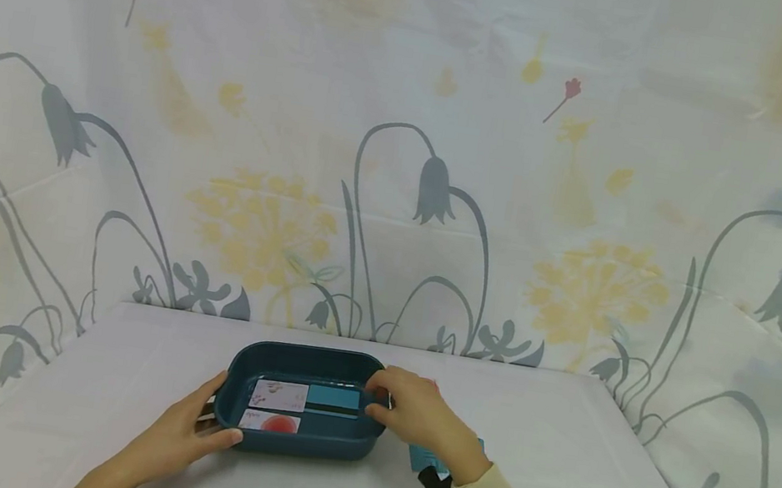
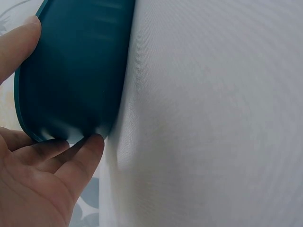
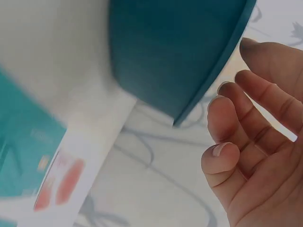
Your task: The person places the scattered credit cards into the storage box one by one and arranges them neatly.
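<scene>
A dark teal rectangular dish (image 1: 300,444) with rounded corners sits on the white table. Inside lie a white card with small floral prints (image 1: 277,396), a blue card with a black stripe (image 1: 333,397) and a white card with a red circle (image 1: 269,422). My left hand (image 1: 185,426) holds the dish's left end, thumb at the front and fingers against the end wall. Over the right rim hangs my right hand (image 1: 415,408), its fingers loosely bent. In the right wrist view nothing shows between those fingers, and they are apart from the dish.
Teal cards (image 3: 23,146) and a card with red marks (image 3: 61,184) lie right of the dish, partly hidden under the right forearm in the head view. A black strap (image 1: 435,484) shows at the right wrist. Behind the table hangs a flower-printed curtain (image 1: 417,71).
</scene>
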Demonstrator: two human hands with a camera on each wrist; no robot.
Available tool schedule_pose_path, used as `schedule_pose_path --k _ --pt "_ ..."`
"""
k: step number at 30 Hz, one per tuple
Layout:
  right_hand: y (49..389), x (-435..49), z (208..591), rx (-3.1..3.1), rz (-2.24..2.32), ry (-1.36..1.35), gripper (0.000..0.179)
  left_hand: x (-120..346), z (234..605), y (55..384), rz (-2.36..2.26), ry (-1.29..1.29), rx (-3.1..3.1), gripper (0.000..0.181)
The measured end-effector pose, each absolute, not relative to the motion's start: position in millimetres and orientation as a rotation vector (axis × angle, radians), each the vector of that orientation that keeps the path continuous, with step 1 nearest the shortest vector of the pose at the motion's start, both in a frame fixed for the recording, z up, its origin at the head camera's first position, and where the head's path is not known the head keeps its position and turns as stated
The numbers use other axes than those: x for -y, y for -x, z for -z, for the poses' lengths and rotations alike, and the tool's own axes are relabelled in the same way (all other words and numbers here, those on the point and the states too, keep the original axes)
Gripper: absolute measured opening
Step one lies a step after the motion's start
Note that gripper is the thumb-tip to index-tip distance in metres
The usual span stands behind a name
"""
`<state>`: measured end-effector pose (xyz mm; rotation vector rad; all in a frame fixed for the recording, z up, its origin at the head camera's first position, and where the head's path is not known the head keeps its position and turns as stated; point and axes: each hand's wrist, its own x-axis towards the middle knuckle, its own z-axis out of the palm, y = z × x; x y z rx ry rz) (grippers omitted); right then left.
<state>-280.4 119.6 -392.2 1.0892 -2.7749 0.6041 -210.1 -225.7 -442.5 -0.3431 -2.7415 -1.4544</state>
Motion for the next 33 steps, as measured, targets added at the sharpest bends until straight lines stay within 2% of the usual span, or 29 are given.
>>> schedule_pose_path --k 22,33 --pt "269 -204 408 2.733 -0.556 -0.909 0.015 227 442 211 1.416 0.36 2.772 0.097" --pt "261 -227 413 2.818 -0.567 -0.826 0.022 227 443 211 1.431 0.355 2.767 0.095"
